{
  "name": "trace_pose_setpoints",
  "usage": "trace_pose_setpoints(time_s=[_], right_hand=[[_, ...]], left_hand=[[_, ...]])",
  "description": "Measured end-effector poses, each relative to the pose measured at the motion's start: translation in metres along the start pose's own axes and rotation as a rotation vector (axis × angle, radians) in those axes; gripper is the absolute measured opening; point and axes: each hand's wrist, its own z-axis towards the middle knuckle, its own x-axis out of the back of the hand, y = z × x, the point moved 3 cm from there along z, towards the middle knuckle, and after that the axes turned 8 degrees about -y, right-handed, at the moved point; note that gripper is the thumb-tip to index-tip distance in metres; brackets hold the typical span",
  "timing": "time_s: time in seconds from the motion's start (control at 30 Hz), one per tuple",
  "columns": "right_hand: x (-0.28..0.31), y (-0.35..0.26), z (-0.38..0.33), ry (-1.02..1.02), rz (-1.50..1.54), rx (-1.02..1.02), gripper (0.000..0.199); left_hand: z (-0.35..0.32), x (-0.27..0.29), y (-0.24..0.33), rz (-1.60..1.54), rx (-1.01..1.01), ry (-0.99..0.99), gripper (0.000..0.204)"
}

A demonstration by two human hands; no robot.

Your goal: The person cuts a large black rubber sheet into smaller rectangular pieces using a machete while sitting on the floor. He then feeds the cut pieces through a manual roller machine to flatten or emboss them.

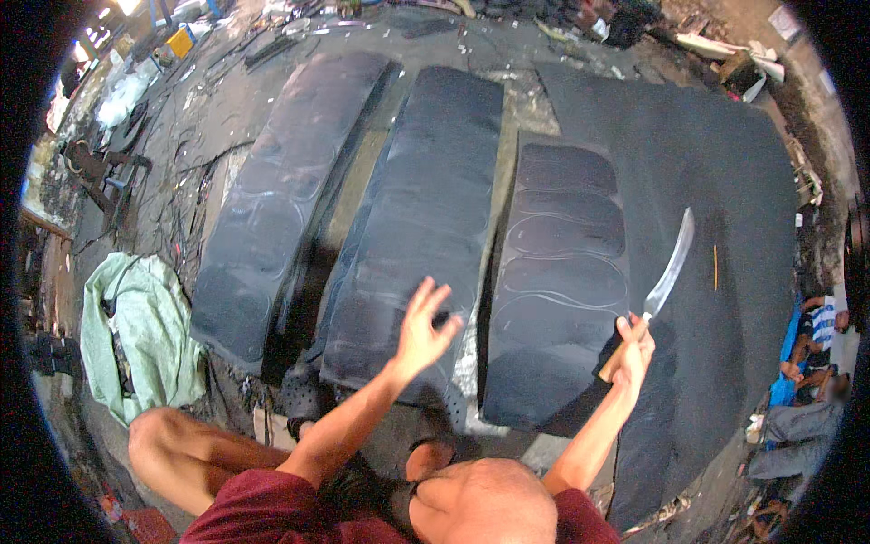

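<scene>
My right hand [627, 354] grips a long curved knife [672, 272] by its wooden handle, the blade pointing up and away over a large dark sheet [743, 190]. My left hand [426, 326] hovers with spread fingers over the near part of the middle stack of black sheets [435, 163]; nothing is in it. Close to the right hand lies a shorter black stack [566, 227], marked with several rounded, sole-shaped outlines. Another long black stack [299, 163], also with faint outlines, lies to the left.
A pale green sack [136, 326] slumps at the left near my knee. A thin yellow stick [716, 267] lies on the dark sheet. Dark scraps litter the floor behind the stacks. Other people [807, 399] sit at the right edge. A yellow container [180, 43] stands far left.
</scene>
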Motion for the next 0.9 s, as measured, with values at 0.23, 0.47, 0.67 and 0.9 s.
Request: trace_pose_setpoints(time_s=[0.23, 0.47, 0.67, 0.9], right_hand=[[-0.056, -0.135, -0.036, -0.098, 0.304, 0.258, 0.044], [-0.314, -0.096, -0.064, -0.259, 0.641, 0.059, 0.04], [-0.49, -0.054, -0.124, -0.799, 0.617, -0.195, 0.055], [-0.373, 0.017, -0.097, -0.553, -0.19, 0.132, 0.059]], left_hand=[[0.011, 0.046, 0.104, -0.954, 0.25, -0.181, 0.067], [0.035, 0.253, -0.001, -0.135, 0.227, 0.612, 0.049], [0.013, 0.379, -0.121, 0.276, 0.426, 0.625, 0.062], [-0.003, 0.269, -0.11, 0.397, 0.098, 0.455, 0.033]])
